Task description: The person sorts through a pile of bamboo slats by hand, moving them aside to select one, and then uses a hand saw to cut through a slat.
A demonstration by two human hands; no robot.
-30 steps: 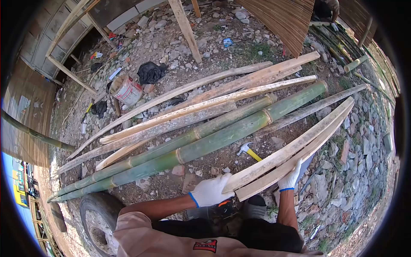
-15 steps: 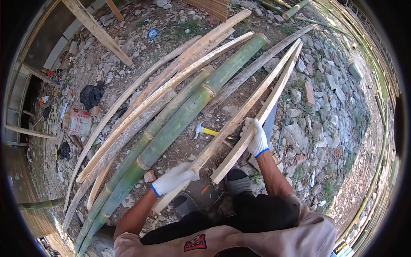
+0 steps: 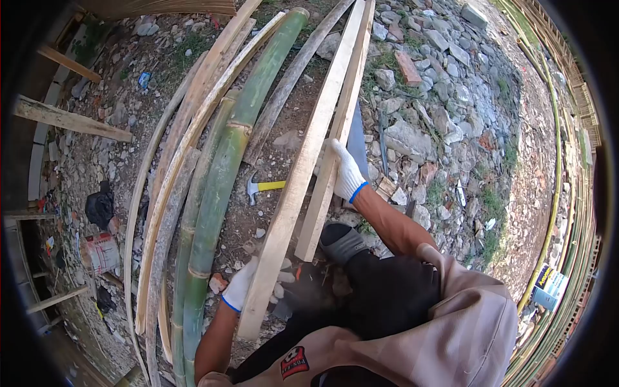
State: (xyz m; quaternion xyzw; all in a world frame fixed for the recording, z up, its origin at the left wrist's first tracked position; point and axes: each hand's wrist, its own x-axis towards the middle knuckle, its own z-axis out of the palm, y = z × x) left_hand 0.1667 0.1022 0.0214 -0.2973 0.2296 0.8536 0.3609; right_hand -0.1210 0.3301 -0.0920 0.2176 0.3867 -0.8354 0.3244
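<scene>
Two long wooden beams run up and away from me, close together at their far ends. My left hand (image 3: 241, 286), in a white glove with a blue cuff, is closed round the near part of the left beam (image 3: 296, 177); its fingers are partly hidden behind the wood. My right hand (image 3: 347, 169), gloved the same way, grips the right beam (image 3: 317, 222) at about its middle. A hammer with a yellow handle (image 3: 265, 186) lies on the dirt left of the beams. Thick green bamboo poles (image 3: 222, 174) lie further left.
Curved wooden strips (image 3: 169, 174) lie beyond the bamboo. Rubble and stones (image 3: 412, 138) cover the ground at the right. A black bag (image 3: 99, 206) and a torn red-and-white sack (image 3: 102, 253) lie at the left. Long bamboo poles (image 3: 556, 193) line the far right.
The view has turned to the right. The left beam has rolled to show a broader face, and its near end has swung closer to the right beam. Both hands still hold the beams.
</scene>
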